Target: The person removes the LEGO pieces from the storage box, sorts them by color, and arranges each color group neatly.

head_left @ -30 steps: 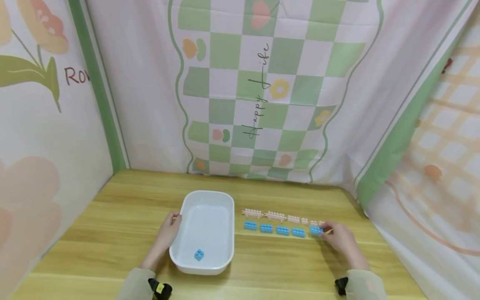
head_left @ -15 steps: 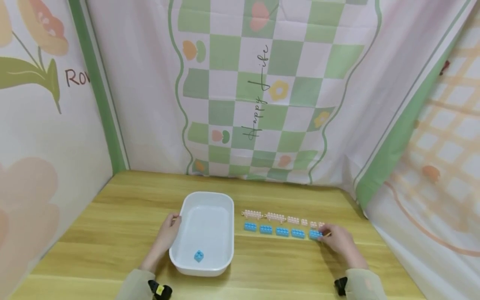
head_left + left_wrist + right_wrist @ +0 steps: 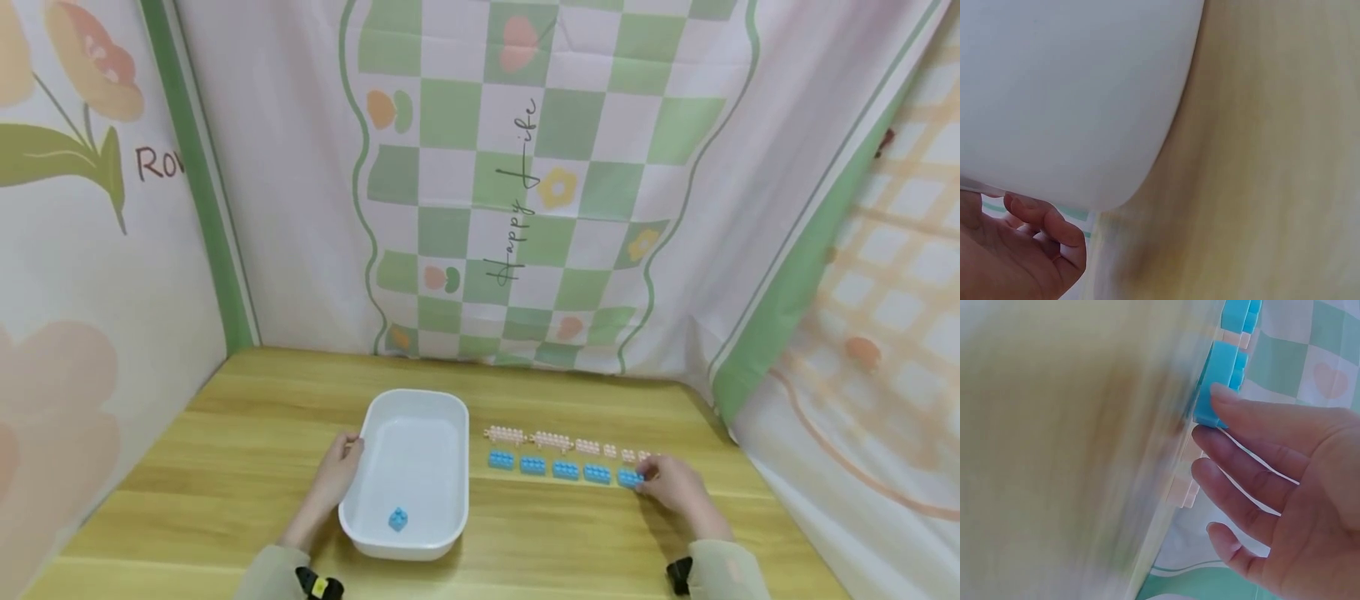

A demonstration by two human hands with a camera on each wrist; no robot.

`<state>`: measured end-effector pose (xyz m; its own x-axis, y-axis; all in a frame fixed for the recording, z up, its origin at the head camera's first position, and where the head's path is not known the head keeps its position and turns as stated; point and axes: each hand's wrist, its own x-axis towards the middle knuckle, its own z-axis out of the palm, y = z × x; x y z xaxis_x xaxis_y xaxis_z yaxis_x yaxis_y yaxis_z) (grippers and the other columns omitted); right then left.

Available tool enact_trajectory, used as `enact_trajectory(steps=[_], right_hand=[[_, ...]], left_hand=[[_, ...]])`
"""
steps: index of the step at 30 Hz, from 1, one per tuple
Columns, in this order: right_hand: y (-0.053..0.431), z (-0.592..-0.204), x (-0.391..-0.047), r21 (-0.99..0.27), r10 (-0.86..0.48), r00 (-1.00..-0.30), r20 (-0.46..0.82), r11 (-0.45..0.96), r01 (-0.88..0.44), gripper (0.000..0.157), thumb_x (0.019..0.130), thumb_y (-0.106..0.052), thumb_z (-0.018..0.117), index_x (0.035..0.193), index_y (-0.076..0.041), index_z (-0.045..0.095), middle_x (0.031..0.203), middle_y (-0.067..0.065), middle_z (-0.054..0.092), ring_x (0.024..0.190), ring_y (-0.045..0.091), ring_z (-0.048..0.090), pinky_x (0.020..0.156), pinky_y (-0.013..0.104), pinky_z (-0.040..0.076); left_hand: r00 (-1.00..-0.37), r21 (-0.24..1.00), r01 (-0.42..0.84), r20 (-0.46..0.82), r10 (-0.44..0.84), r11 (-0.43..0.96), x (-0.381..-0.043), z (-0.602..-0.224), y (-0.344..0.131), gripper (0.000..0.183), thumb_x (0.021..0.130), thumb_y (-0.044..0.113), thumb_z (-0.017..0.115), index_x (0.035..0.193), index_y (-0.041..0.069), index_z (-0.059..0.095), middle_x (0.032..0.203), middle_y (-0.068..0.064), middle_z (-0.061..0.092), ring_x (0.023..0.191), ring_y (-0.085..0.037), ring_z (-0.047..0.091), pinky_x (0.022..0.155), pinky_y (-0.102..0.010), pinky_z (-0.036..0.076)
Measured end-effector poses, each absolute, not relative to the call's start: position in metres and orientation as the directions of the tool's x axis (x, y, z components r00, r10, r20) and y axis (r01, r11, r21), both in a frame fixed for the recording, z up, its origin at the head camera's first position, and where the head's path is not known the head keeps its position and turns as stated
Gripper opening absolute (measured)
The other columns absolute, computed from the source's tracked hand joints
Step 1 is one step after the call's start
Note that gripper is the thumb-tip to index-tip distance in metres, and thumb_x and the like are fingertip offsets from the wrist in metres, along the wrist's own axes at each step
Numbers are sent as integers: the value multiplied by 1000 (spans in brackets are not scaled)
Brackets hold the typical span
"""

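Observation:
My right hand point(image 3: 678, 490) has its thumb and fingers on the rightmost blue building brick point(image 3: 628, 478), at the end of a row of several blue bricks point(image 3: 566, 470) on the table. In the right wrist view the thumb lies against that blue brick point(image 3: 1213, 387), and the lower fingers are spread loosely beneath. My left hand point(image 3: 334, 472) grips the left rim of a white plastic tub point(image 3: 462, 467); the left wrist view has its curled fingers point(image 3: 1063, 234) at the tub wall point(image 3: 1072, 112). A small blue brick point(image 3: 398, 519) lies inside the tub, near its front end.
Behind the blue row runs a line of pale pink brick pieces point(image 3: 552, 440), partly covered by the right hand at its right end. A patterned curtain point(image 3: 502, 208) hangs at the back edge of the wooden table point(image 3: 547, 533), with side curtains left and right.
My right hand has shifted the rightmost blue brick slightly toward me, lining it up with the row. The left hand stays on the tub. The head view has tilted slightly upward.

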<state>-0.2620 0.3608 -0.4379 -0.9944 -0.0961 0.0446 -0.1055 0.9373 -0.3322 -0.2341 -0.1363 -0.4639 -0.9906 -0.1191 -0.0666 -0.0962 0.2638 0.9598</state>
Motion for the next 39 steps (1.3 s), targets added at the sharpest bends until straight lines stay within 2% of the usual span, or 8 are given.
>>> enact_trajectory(steps=[4, 8, 14, 23, 34, 39], right_hand=[[361, -439, -262, -332, -89, -995, 34, 938, -95, 16, 73, -11, 75, 86, -4, 67, 81, 5, 66, 76, 22, 60, 74, 49, 44], [361, -439, -263, -349, -88, -996, 18, 933, -89, 24, 73, -9, 74, 94, -1, 66, 84, 6, 65, 78, 24, 60, 75, 50, 44], [362, -437, -266, -337, -101, -995, 5, 936, -97, 29, 73, -9, 74, 99, 0, 65, 84, 6, 63, 79, 22, 58, 72, 44, 46], [362, -431, -259, -386, -75, -997, -14, 920, -64, 42, 79, -21, 72, 110, 4, 61, 91, 9, 65, 83, 26, 61, 76, 48, 48], [360, -424, -250, -444, -74, -990, 117, 888, -119, 33, 88, -19, 63, 111, 5, 61, 95, 13, 67, 83, 24, 61, 71, 39, 51], [344, -411, -249, -424, -117, -966, 231, 882, -208, 32, 88, -19, 65, 111, 4, 63, 97, 15, 67, 85, 27, 63, 73, 42, 52]], left_hand=[[-991, 961, -95, -66, -117, 260, -233, -464, -136, 38, 101, 26, 36, 125, -2, 45, 101, -21, 63, 75, -19, 62, 64, -33, 54], [-991, 963, -88, -59, -120, 254, -233, -465, -136, 38, 101, 26, 36, 124, -2, 45, 101, -21, 63, 75, -19, 63, 64, -33, 54], [-990, 967, -88, -58, -127, 241, -233, -465, -134, 38, 100, 26, 36, 124, -2, 45, 101, -21, 63, 75, -18, 63, 64, -33, 54], [-990, 968, -83, -53, -132, 238, -235, -465, -134, 36, 100, 24, 37, 122, -2, 46, 99, -21, 63, 74, -19, 63, 63, -33, 54], [-991, 968, -85, -57, -123, 236, -234, -465, -136, 36, 100, 26, 36, 122, -1, 46, 100, -21, 63, 74, -19, 63, 62, -33, 54], [-992, 971, -83, -59, -115, 225, -234, -465, -134, 38, 100, 28, 37, 124, -1, 45, 101, -21, 63, 74, -20, 63, 63, -34, 54]])
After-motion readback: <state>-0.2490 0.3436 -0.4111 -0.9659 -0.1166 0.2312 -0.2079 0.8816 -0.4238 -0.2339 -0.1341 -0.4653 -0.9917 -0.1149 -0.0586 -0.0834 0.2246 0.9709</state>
